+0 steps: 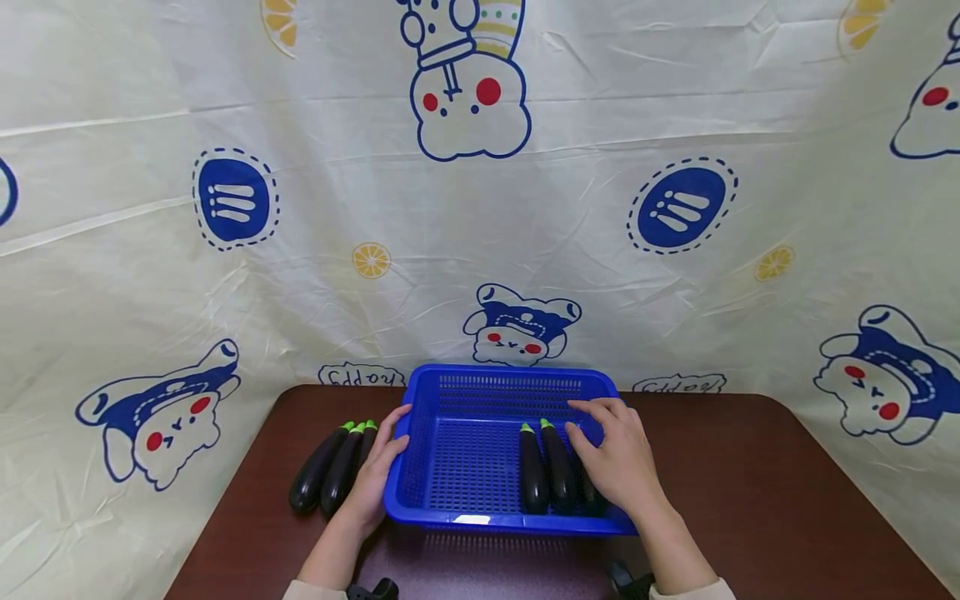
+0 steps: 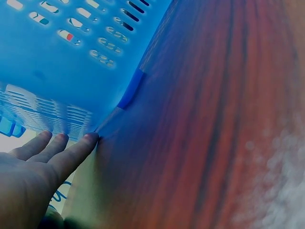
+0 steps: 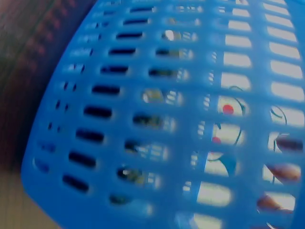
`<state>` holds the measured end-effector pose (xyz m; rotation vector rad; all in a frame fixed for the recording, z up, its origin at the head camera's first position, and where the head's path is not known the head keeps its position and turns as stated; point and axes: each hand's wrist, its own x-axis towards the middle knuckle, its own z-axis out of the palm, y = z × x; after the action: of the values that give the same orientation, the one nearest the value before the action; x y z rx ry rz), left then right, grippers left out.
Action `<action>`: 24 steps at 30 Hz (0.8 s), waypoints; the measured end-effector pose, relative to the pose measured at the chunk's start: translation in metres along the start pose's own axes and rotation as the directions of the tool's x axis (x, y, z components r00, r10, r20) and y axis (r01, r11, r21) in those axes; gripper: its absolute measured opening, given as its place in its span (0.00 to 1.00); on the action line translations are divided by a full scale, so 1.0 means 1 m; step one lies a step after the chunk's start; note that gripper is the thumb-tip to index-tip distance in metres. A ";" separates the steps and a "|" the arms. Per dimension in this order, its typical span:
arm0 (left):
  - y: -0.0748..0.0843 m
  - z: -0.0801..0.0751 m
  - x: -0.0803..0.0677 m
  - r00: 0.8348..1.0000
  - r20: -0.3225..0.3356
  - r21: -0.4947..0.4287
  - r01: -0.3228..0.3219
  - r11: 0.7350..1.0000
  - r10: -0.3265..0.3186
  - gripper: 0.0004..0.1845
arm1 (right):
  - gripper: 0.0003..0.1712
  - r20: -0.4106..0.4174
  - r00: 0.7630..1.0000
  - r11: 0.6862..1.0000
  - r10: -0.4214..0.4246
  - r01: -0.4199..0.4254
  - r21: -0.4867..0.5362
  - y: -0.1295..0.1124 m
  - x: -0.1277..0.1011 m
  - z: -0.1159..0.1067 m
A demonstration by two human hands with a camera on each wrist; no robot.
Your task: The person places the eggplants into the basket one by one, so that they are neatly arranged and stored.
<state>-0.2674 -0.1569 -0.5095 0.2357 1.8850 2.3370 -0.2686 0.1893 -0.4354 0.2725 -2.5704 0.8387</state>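
3 eggplants [image 1: 333,468] left of basket [image 1: 480,521] — left grip [image 1: 377,482] between | cloth [image 1: 150,250] behind

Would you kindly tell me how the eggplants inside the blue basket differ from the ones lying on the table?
The eggplants in the basket lie on its slotted floor beside the right hand; the eggplants on the table lie on bare wood, left of the basket, by the left hand. The table group slants; the basket group lies straighter. Both are dark, glossy, green-capped.

Brown table [image 1: 750,467]: basket [image 1: 480,521], eggplants [image 1: 330,471]
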 end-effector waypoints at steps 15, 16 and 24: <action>-0.003 -0.001 0.003 1.000 -0.006 0.005 0.013 1.000 -0.013 0.28 | 0.24 -0.008 0.997 0.997 0.078 -0.078 0.020 0.031 -0.003 -0.027; -0.003 -0.001 0.003 1.000 -0.008 0.004 0.013 1.000 -0.013 0.28 | 0.25 0.004 0.996 0.995 0.094 -0.095 0.026 0.033 -0.004 -0.027; 0.000 -0.001 0.001 1.000 -0.012 0.003 0.024 1.000 -0.024 0.28 | 0.28 0.087 0.978 0.973 0.192 -0.201 0.112 0.050 -0.009 -0.027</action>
<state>-0.2685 -0.1575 -0.5101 0.1992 1.8868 2.3249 -0.2674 0.2459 -0.4458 0.0868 -2.6526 1.0768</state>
